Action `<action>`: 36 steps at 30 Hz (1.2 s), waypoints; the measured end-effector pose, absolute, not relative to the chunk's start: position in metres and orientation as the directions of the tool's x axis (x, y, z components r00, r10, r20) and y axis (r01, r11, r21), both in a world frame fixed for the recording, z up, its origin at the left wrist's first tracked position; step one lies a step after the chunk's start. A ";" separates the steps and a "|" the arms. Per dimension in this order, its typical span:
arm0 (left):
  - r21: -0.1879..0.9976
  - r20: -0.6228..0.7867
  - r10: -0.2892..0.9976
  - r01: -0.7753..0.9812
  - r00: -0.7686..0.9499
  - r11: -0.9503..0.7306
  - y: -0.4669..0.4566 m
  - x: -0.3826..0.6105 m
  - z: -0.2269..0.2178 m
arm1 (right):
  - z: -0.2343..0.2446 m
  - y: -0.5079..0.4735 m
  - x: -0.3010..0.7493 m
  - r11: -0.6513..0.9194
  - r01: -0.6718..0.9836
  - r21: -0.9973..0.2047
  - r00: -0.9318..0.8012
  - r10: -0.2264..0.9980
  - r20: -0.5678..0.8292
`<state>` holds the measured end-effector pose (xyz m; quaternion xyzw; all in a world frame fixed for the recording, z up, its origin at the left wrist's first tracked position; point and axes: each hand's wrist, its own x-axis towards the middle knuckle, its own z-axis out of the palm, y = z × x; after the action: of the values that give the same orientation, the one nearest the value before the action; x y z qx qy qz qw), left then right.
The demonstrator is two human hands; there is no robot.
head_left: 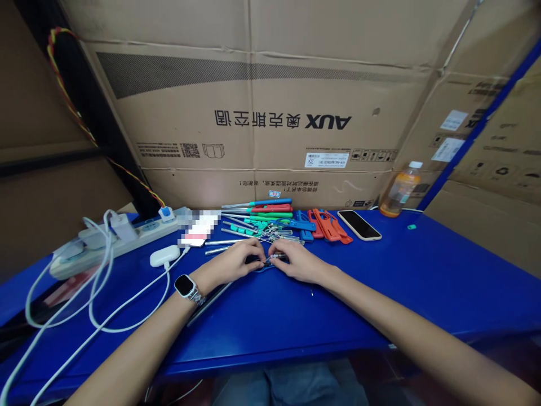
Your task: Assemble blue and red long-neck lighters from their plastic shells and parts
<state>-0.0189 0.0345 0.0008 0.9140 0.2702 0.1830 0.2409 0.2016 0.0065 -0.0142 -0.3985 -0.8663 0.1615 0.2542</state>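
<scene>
My left hand (240,261) and my right hand (299,261) meet above the blue table, thumbs and fingertips pinched close together. Between the right fingertips is a small lighter part with a thin wire (278,256); its exact shape is mostly covered. Against the left fingertips lies a thin blue wire (265,268). Just beyond the hands is a pile of small clear and metal lighter parts (281,232). Long-nosed lighters in blue (273,201), red (273,208) and green (274,215) lie behind it. A metal tube (210,304) extends from below my left wrist.
Orange lighter casings (331,226) and a phone (359,225) lie back right, near a drink bottle (400,190). On the left are a power strip (147,228), white cables (110,265) and a white charging case (164,256). Cardboard (270,84) walls the back.
</scene>
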 end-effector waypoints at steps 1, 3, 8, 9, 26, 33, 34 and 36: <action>0.546 0.202 0.585 0.406 0.785 -0.733 0.034 -0.018 0.001 | -0.014 0.006 0.202 0.632 0.602 -0.488 -0.551 0.771 0.319; 0.557 0.198 0.590 0.405 0.783 -0.725 0.033 -0.017 0.002 | -0.015 0.004 0.203 0.633 0.590 -0.501 -0.549 0.770 0.327; 0.577 0.170 0.609 0.423 0.775 -0.699 0.030 -0.015 0.005 | -0.013 0.002 0.209 0.584 0.567 -0.581 -0.529 0.799 0.287; 0.576 0.167 0.613 0.428 0.772 -0.696 0.030 -0.015 0.005 | -0.011 0.002 0.210 0.576 0.564 -0.592 -0.530 0.802 0.276; 0.542 0.314 0.635 0.416 0.705 -0.730 0.027 -0.002 0.000 | -0.001 -0.006 0.214 0.645 0.502 -0.576 -0.498 0.760 0.418; 0.621 0.272 0.648 0.385 0.712 -0.683 0.021 -0.003 0.009 | 0.003 -0.011 0.218 0.645 0.523 -0.557 -0.522 0.759 0.388; 0.630 0.269 0.650 0.380 0.711 -0.677 0.021 -0.003 0.009 | 0.003 -0.011 0.219 0.645 0.524 -0.555 -0.524 0.759 0.388; 0.643 0.261 0.652 0.376 0.711 -0.667 0.022 -0.003 0.008 | 0.003 -0.011 0.219 0.646 0.523 -0.556 -0.528 0.758 0.383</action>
<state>-0.0034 0.0220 0.0081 0.8802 0.2921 0.2428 0.2846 0.2193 -0.0107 0.0035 -0.3753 -0.8531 0.1905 0.3083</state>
